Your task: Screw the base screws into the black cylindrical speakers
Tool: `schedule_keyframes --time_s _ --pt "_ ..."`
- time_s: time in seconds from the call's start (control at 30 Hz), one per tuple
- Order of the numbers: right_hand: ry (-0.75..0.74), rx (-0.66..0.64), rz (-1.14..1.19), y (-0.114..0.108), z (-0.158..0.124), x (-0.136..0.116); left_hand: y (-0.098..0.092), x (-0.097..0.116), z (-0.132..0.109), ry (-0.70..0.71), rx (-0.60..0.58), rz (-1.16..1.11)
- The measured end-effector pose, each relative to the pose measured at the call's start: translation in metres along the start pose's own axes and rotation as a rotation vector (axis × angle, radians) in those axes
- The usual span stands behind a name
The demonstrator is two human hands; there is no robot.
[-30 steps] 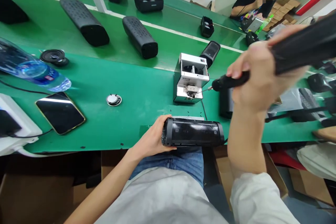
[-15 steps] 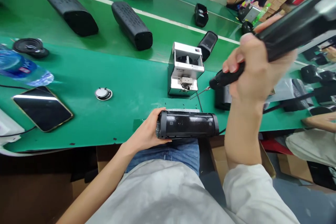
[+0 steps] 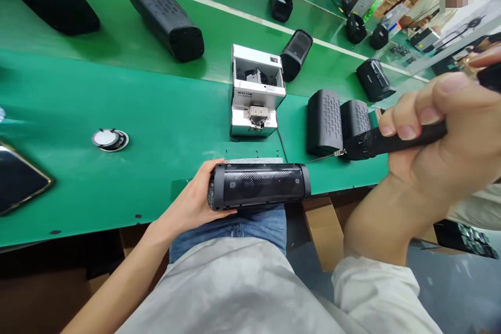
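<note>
My left hand (image 3: 199,188) is closed around the left end of a black speaker (image 3: 260,185). The speaker lies on its side at the table's near edge, its perforated front facing up. My right hand (image 3: 442,109) grips a black electric screwdriver (image 3: 376,141), held nearly level, its upper part cut off at the frame's right edge. Its thin bit (image 3: 323,157) points left, ending close to the speaker's right end cap; I cannot tell whether they touch. Behind the speaker stands a white-and-silver screw feeder (image 3: 256,96).
Two black speaker housings (image 3: 324,120) stand right of the feeder, near the screwdriver. A small round speaker driver (image 3: 109,139) and a phone (image 3: 21,182) lie to the left. Farther back are black speakers (image 3: 162,15) on the green table (image 3: 156,94). Co-workers sit at the upper right.
My right hand has moved right and lower, levelling the screwdriver and bringing its bit from near the feeder to the speaker's right end. The view has shifted right; my left hand keeps its hold.
</note>
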State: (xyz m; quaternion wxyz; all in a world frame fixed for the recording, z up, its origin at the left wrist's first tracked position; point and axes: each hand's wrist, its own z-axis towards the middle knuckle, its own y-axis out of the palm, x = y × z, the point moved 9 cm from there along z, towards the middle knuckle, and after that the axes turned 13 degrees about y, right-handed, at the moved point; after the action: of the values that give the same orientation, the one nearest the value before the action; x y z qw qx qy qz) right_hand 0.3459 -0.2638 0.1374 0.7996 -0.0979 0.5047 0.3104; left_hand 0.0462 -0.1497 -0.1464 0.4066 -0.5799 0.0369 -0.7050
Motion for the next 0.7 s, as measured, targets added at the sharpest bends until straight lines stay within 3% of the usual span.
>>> schedule_keyframes --time_s 0.13,0.33,0.7 --pt "-0.028 -0.09 0.014 0.013 -0.013 0.017 0.001 0.001 0.0 -0.01 -0.006 -0.012" --pt "0.053 -0.089 0.025 -0.004 -0.029 0.06 0.0 0.001 0.0 -0.034 0.004 -0.033" --pt "0.075 -0.061 0.031 -0.01 -0.032 0.065 -0.002 0.004 0.001 -0.098 -0.006 -0.062"
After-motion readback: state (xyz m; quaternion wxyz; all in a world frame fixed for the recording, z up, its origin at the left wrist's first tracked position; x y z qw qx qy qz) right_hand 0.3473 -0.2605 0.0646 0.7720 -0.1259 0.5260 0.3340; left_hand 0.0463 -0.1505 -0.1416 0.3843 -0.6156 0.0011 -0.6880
